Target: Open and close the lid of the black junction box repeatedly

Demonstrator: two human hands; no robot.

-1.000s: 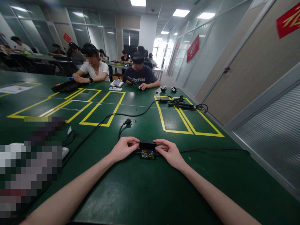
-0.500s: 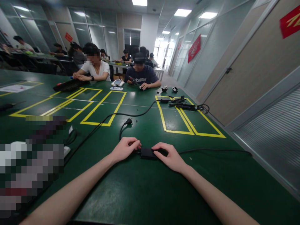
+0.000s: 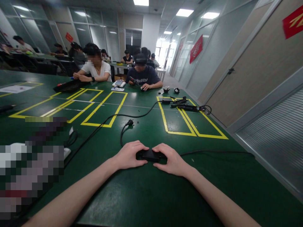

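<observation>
A black power adapter (image 3: pixel 151 155) lies on the green table in front of me, between both hands. My left hand (image 3: pixel 133 154) curves round its left end, thumb and fingers on opposite edges. On the other end, my right hand (image 3: pixel 169 159) grips the adapter in the same way. Its cord (image 3: pixel 213 151) runs off to the right behind my right hand. Beyond my left hand, a short black cable ends in a mains plug (image 3: pixel 130 123). The fingertips partly cover the adapter's ends.
Yellow tape rectangles (image 3: pixel 111 126) mark the green table. A long black cable (image 3: pixel 113 116) crosses to a heap of black cables and parts (image 3: pixel 187 105) at the far right. Two people sit across the table, one by a black tray (image 3: pixel 71 85). Blurred items lie at left.
My left hand has shifted right from the cable onto the adapter's left end and wrapped round it. My right hand's fingers have spread to the adapter's opposite edges.
</observation>
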